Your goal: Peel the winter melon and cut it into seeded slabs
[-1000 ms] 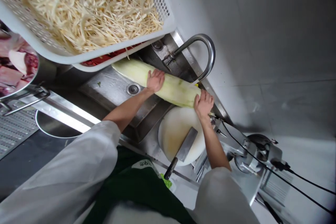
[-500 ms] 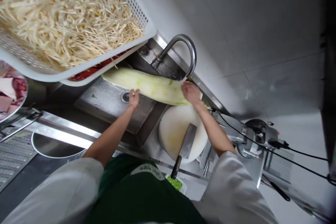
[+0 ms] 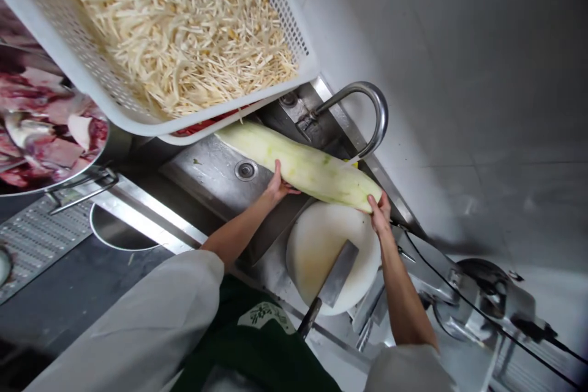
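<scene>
A long, pale green peeled winter melon [image 3: 303,162] lies slantwise over the sink, under the faucet [image 3: 374,104]. A thin stream of water from the spout falls on it. My left hand [image 3: 281,184] supports its near side, thumb up against the flesh and fingers partly hidden underneath. At the right end, my right hand [image 3: 380,209] grips the melon with the thumb on top. That end reaches over the edge of a round white chopping board [image 3: 305,251]. On the board rests a cleaver [image 3: 339,272], its dark handle pointing toward me.
A white perforated basket [image 3: 184,119] of bean sprouts overhangs the sink [image 3: 206,180] at the left. Beside it stands a metal pot [image 3: 117,144] of raw meat chunks. A metal machine [image 3: 487,300] with black cables is at the right, near the tiled wall [image 3: 459,104].
My right hand has gone from lying over the melon near the water to gripping its right end. My left hand has come up against the melon's underside. The view has shifted left.
</scene>
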Tool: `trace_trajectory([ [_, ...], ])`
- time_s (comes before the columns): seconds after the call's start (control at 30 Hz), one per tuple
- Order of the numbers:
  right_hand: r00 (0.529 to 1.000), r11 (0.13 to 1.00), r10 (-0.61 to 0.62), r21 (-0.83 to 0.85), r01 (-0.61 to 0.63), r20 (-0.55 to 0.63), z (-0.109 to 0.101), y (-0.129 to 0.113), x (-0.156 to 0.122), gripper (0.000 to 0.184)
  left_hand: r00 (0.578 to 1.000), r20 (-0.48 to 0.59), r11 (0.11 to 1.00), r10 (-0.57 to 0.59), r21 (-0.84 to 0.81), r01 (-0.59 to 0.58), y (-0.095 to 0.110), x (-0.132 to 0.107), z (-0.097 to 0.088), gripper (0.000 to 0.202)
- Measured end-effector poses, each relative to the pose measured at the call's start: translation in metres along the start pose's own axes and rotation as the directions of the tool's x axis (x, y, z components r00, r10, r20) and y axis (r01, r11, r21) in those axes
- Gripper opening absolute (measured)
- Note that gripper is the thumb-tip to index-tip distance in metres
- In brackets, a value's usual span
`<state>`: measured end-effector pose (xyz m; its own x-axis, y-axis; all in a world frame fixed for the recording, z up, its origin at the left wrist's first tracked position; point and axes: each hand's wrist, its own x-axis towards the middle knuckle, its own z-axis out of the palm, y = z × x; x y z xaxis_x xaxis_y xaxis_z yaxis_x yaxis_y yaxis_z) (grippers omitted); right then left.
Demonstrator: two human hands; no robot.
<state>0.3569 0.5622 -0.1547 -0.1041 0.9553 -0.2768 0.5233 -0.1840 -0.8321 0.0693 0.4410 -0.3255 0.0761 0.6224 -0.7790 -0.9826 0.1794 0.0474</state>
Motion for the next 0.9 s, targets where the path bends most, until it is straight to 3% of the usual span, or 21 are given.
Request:
trace_trajectory([
  [0.2, 0.997, 0.997, 0.079, 0.010, -0.079, -0.018, 0.002, -0.013, -0.007, 0.101, 0.994, -0.046, 0.993, -0.101, 0.049, 0.103, -0.011, -0.017, 0.020, 0.094],
  [0.37, 0.997, 0.998, 0.068, -0.015, -0.069, -0.035, 0.003, -0.018, -0.018, 0.100, 0.991, -0.031, 0.991, -0.132, 0.015, 0.132, -0.017, -0.027, 0.033, 0.094],
  [0.47, 0.997, 0.998, 0.057, -0.036, -0.059, -0.047, 0.002, -0.025, -0.036, 0.096, 0.985, -0.077, 0.988, -0.156, 0.001, 0.157, -0.019, -0.039, 0.034, 0.099],
  [0.63, 0.994, 0.995, 0.088, -0.050, -0.091, -0.058, 0.009, -0.038, -0.089, 0.090, 0.963, -0.204, 0.982, -0.175, 0.033, 0.185, -0.016, -0.074, 0.025, 0.089],
  [0.77, 0.972, 0.980, 0.198, -0.005, -0.200, -0.125, 0.022, -0.039, -0.137, 0.090, 0.940, -0.326, 0.970, -0.104, 0.177, 0.168, -0.012, -0.103, 0.010, 0.080],
  [0.9, 0.939, 0.946, 0.324, 0.072, -0.317, -0.120, 0.032, -0.030, -0.172, 0.088, 0.943, -0.330, 0.923, -0.040, 0.349, 0.162, -0.008, -0.120, -0.017, 0.076],
])
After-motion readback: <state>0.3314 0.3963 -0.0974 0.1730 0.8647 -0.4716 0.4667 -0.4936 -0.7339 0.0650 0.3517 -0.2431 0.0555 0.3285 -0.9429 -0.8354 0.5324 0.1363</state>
